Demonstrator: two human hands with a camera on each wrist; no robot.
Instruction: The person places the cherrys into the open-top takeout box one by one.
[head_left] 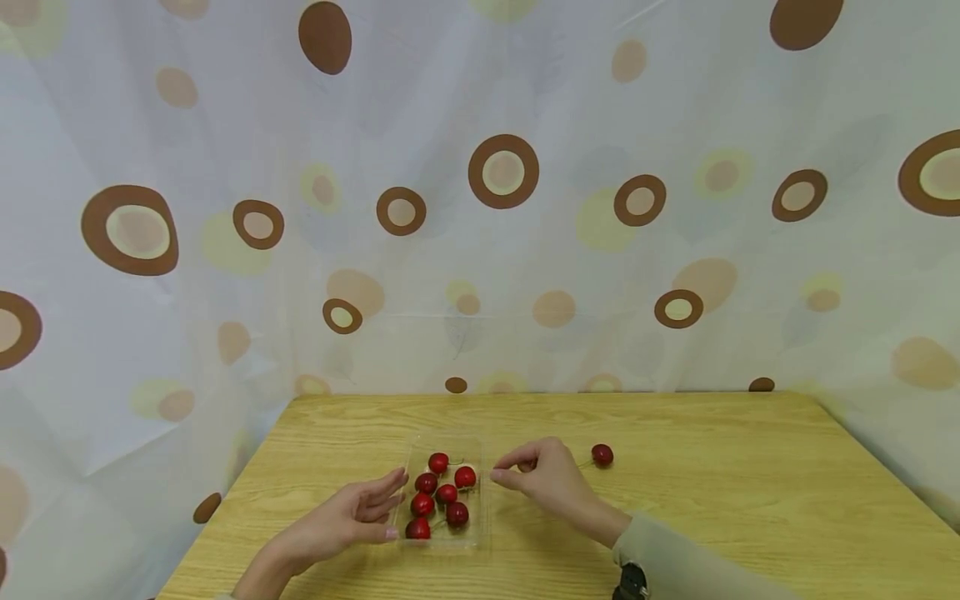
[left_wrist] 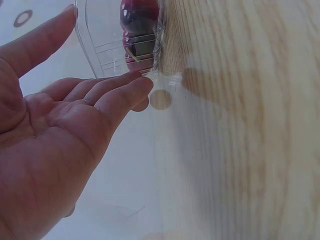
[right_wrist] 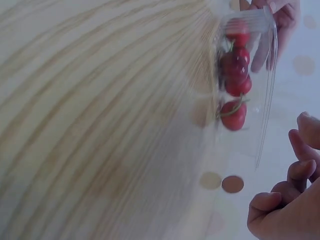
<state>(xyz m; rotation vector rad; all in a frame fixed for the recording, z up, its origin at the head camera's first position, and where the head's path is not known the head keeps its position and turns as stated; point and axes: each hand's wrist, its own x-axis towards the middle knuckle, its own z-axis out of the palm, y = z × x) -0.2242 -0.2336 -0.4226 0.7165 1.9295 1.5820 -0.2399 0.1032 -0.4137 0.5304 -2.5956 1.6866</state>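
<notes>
A clear plastic box point(head_left: 480, 521) without a lid stands on the table, with several dark red cherries point(head_left: 422, 504) inside, some with green stems. My left hand point(head_left: 352, 517) is at the box's left side. Its fingers reach out straight along the wall point(left_wrist: 107, 55), and the thumb tip is at the rim. Just off the opposite wall is my right hand point(head_left: 551, 479), palm toward the box. Thumb and index tips are close together with a small gap, the other fingers bent, and nothing shows between them. One loose cherry point(head_left: 602, 455) with its stem lies behind the right hand.
The light wood-grain table point(head_left: 712, 467) extends to both sides. A pale curtain point(head_left: 450, 250) with brown and tan oval prints hangs behind its far edge. On the right wrist is a black watch point(head_left: 632, 581), below a light sleeve point(head_left: 675, 554).
</notes>
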